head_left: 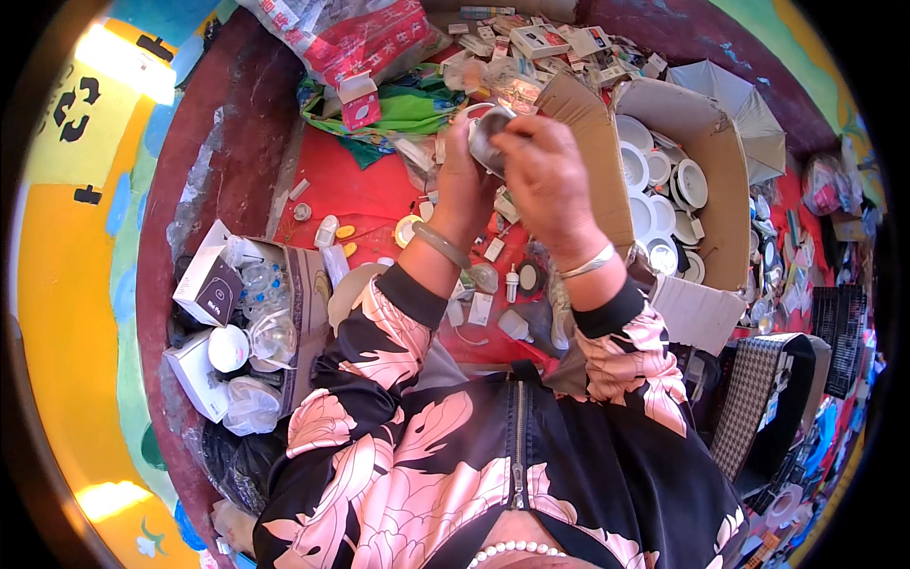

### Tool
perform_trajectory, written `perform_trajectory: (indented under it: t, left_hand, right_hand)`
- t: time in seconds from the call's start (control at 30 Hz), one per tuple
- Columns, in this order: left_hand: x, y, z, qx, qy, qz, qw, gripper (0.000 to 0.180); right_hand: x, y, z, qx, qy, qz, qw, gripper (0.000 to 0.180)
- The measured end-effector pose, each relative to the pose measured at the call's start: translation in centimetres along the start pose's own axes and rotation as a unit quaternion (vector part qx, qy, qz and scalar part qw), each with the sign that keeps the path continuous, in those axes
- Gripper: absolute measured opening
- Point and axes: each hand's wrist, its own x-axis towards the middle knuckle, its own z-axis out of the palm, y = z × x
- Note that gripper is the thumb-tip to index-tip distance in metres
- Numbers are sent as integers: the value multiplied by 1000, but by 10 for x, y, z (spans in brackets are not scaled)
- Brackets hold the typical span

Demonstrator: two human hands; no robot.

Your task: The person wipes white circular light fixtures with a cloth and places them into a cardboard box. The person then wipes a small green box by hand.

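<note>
Both my hands are raised over a red floor cloth (346, 190), closed around one small lamp part (490, 136), grey and white, round. My left hand (462, 180) grips it from the left and below. My right hand (542, 175) covers it from the right and above, fingers curled over its top. A pale bangle sits on my left wrist, a silver one on my right. Much of the part is hidden by my fingers.
An open cardboard box (706, 142) of round white lamp housings lies to the right. Left, a box (303, 275) holds clear bulb covers beside small white cartons (209, 284). Loose bulb parts litter the cloth. Small packages and a red-printed bag (360, 38) lie beyond.
</note>
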Motion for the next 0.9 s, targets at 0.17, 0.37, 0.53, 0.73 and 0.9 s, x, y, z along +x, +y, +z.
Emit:
perform_trajectory:
  t: [0.17,0.37,0.53,0.73,0.9]
  left_hand:
    - [3,2,-17,-69,-19,-25,997,44]
    - [-4,21,-4,-109,3,-43,993,53]
    - [-8,20,3,-159,-2,-105,982,59]
    - [-3,12,-10,-256,-88,-95,958,59]
    - [0,4,-15,-226,-82,-56,969,52]
  right_hand:
    - [-3,7,-4,192,-111,152,963,18]
    - [0,42,-41,521,82,421,738,18]
    - [-5,40,-32,365,49,354,860,18]
    - [-3,12,-13,38,-25,85,995,16]
    - [-6,-2,-2,-45,-44,49,997,10]
